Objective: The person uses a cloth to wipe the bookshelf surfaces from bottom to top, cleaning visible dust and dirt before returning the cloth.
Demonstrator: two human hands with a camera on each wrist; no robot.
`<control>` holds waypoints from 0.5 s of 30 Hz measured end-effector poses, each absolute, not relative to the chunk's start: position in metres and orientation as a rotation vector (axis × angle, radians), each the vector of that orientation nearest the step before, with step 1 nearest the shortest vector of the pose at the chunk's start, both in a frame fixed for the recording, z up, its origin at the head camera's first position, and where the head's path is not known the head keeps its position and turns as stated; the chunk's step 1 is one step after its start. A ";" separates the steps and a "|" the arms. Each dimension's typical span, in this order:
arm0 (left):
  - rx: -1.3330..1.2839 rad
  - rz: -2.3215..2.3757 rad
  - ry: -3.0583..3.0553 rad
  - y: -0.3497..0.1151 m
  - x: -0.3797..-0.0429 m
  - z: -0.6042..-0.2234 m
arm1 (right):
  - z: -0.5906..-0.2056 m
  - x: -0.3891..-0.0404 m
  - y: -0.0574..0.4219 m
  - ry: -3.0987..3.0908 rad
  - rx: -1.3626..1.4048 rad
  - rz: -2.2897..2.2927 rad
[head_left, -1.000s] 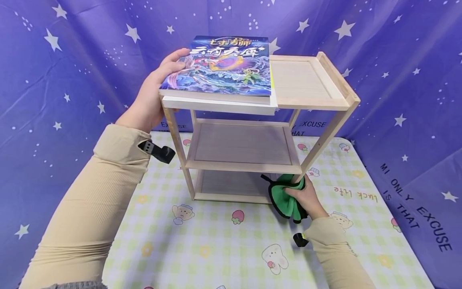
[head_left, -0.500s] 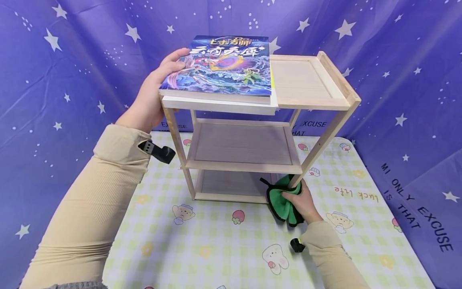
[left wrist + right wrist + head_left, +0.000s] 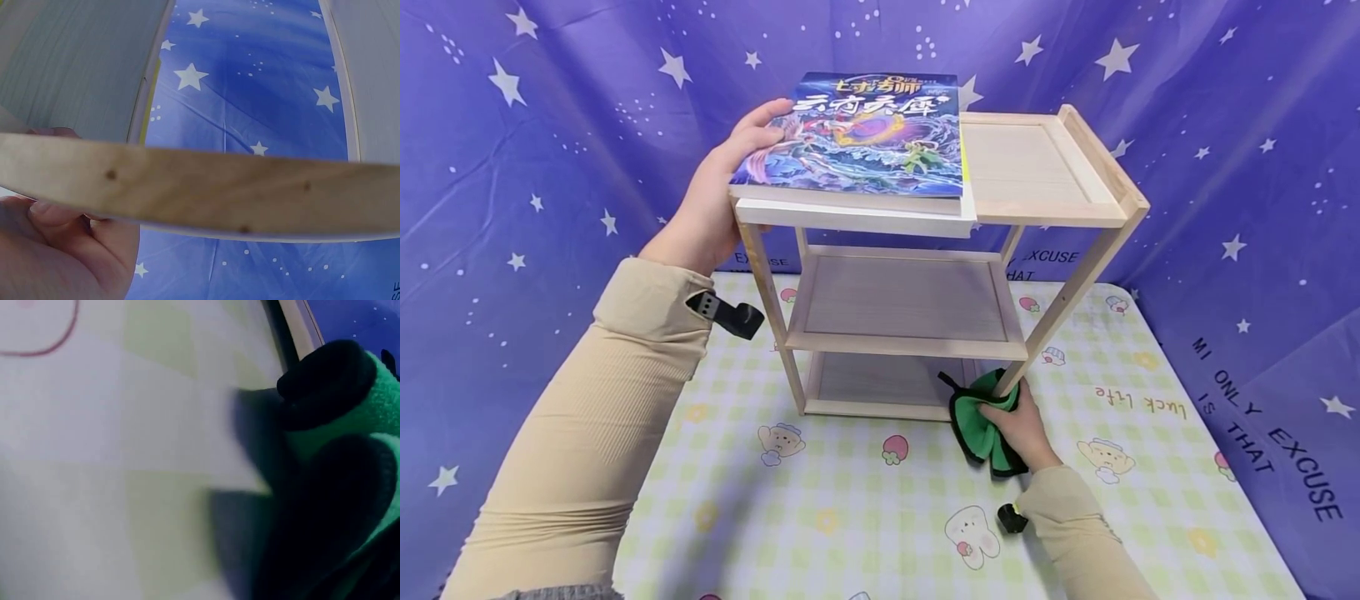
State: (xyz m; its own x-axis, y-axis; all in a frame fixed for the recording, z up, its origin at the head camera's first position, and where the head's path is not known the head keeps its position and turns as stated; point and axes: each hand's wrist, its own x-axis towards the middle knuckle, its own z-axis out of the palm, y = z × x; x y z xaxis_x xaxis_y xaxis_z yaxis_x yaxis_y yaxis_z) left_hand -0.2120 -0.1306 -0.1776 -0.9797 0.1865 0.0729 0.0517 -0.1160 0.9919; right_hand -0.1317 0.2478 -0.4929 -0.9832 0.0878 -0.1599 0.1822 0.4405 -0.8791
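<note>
A light wooden three-tier shelf [image 3: 910, 343] stands on the table. On the left of its top tier lie two stacked books, the upper one a blue illustrated book [image 3: 865, 150], the lower one a white-edged book [image 3: 857, 218]. My left hand [image 3: 718, 192] grips the top left end of the shelf beside the books; in the left wrist view its fingers pass behind a wooden rail [image 3: 206, 187]. Low at the front right leg, my right hand [image 3: 1018, 425] holds a green cloth [image 3: 977, 421] with black edging, bunched around the leg. The cloth's folds fill the right of the right wrist view.
A checked tablecloth [image 3: 865, 508] with cartoon prints covers the table. Purple star-patterned curtains [image 3: 587, 125] hang behind and at both sides. Both sleeves carry a black wrist mount, the left mount [image 3: 730, 315] near the shelf's left leg.
My right hand and the green cloth have slid a little down the front right leg, toward the left and the table. The left hand, books and shelf stay in place.
</note>
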 end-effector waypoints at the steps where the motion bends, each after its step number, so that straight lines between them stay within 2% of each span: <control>1: 0.273 2.265 2.025 -0.131 -0.212 -0.177 | -0.494 -0.132 0.248 2.594 0.244 -1.585; 15: 0.256 2.245 2.046 -0.131 -0.211 -0.177 | -0.493 -0.124 0.239 2.670 0.371 -1.476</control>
